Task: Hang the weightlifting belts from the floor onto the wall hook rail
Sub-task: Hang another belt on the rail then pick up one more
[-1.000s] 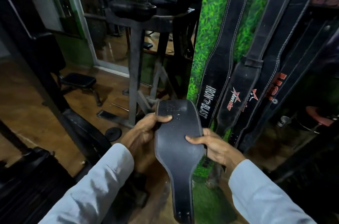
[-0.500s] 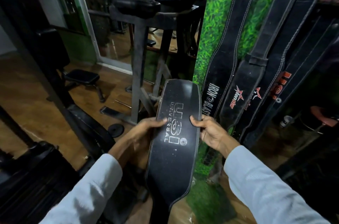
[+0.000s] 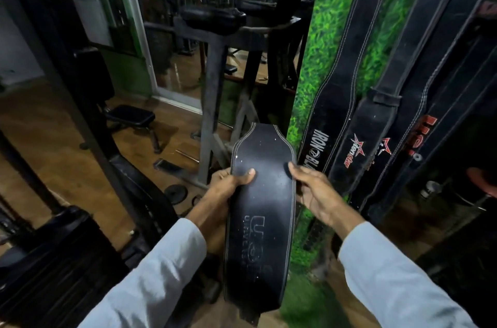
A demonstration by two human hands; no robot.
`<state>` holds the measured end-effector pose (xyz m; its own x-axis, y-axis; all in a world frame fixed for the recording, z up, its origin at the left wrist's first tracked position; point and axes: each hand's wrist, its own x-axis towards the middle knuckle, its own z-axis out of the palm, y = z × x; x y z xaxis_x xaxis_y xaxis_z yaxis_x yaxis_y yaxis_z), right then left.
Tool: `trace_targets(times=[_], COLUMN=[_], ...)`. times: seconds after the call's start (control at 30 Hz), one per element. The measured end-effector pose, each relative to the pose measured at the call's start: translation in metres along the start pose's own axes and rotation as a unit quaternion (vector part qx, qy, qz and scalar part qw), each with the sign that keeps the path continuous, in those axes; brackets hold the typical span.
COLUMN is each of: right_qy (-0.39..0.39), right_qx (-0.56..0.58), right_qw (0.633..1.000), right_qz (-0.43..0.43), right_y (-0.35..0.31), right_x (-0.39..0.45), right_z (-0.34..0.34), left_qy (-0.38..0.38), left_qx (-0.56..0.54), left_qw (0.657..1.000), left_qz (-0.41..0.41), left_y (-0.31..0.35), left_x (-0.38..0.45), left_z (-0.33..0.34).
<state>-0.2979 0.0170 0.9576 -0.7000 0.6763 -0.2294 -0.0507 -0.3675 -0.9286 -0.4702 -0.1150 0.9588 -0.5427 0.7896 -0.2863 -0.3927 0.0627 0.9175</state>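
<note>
Gripping a wide black leather belt by its two long edges, both hands hold it upright in front of the chest. The left hand curls round the left edge, thumb pressed flat on the face and the other fingers hidden behind. The right hand touches the right edge with its thumb tip on the face and the remaining fingers loosely spread beside it. Pale stitching runs along the belt's border; its matte, dust-flecked face narrows above the thumbs to a blunt neck, and faint embossed lettering sits below them. Just past the right fingers, several more black stitched belts hang flat against a panel of green artificial grass, one printed in white, others with red stars. Beyond the left fingers stand a grey metal frame, a small padded bench and a glossy brown wood-look floor. Both sleeves are pale grey cloth.
</note>
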Motion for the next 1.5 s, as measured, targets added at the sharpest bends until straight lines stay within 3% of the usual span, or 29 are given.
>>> trace_targets(times=[0.1, 0.2, 0.33, 0.43, 0.53, 0.67, 0.77, 0.93, 1.07, 1.27, 1.5], right_qy=[0.067, 0.136, 0.091, 0.061, 0.015, 0.057, 0.06, 0.155, 0.183, 0.112, -0.015], right_qx=[-0.086, -0.155, -0.161, -0.157, -0.088, -0.025, 0.006, -0.072, -0.107, -0.089, -0.177], right_qw=[0.994, 0.978, 0.982, 0.985, 0.996, 0.988, 0.981, 0.982, 0.977, 0.989, 0.983], right_qz=[-0.029, -0.03, -0.037, -0.046, 0.024, 0.143, 0.185, 0.081, 0.027, -0.024, -0.052], right_y=[-0.02, -0.003, 0.027, 0.039, 0.027, -0.003, -0.016, -0.021, -0.013, -0.018, -0.003], right_x=[0.013, 0.01, -0.016, -0.029, -0.032, -0.01, 0.008, 0.011, 0.006, -0.006, -0.023], right_z=[0.013, 0.02, 0.035, 0.036, 0.028, 0.026, 0.039, 0.059, 0.057, 0.063, 0.055], left_qy=[-0.013, -0.082, -0.112, -0.036, -0.017, -0.056, -0.104, -0.14, -0.057, -0.037, -0.043], left_qx=[0.035, 0.043, 0.021, 0.052, 0.048, 0.028, 0.034, 0.082, 0.028, 0.028, -0.008], left_qw=[0.999, 0.996, 0.993, 0.997, 0.998, 0.998, 0.993, 0.986, 0.997, 0.996, 0.996], left_qz=[0.011, -0.002, -0.037, -0.039, -0.044, 0.003, 0.037, 0.035, -0.034, -0.074, -0.081], left_y=[-0.015, -0.01, 0.035, 0.048, 0.035, 0.009, -0.009, -0.015, 0.009, 0.055, 0.079], left_x=[-0.007, -0.014, 0.001, 0.01, 0.003, -0.006, -0.008, -0.012, -0.006, 0.026, 0.041], left_z=[-0.012, -0.022, -0.014, -0.005, -0.003, 0.0, 0.003, -0.008, -0.003, 0.014, 0.021])
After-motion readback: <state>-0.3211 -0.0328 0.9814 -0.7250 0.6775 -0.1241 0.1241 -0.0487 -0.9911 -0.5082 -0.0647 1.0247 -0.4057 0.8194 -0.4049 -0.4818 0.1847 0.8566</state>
